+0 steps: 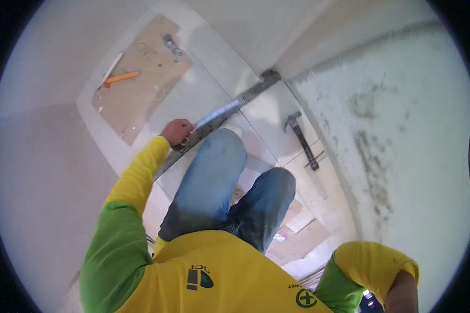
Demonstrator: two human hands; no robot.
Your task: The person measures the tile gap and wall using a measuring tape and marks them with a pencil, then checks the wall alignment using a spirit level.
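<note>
My left hand (177, 132) is closed at the near end of a long pale bluish-white strip (219, 112). The strip slants away to the upper right. It lies along a dark grey gap (253, 91) between the floor tiles. My fingers partly hide the hand's end of the strip, and whether it is a tape measure is too small to tell. At the lower right my right arm bends back in its yellow sleeve (373, 261), with bare skin at the cuff. My right hand itself is out of the picture.
A claw hammer (303, 140) lies on the tiles to the right, near a rough stained wall (371, 151). At upper left, a brown cardboard sheet (141, 99) carries an orange tool (122, 77) and a grey metal item (171, 46). My bent knees (214, 161) are close to the gap.
</note>
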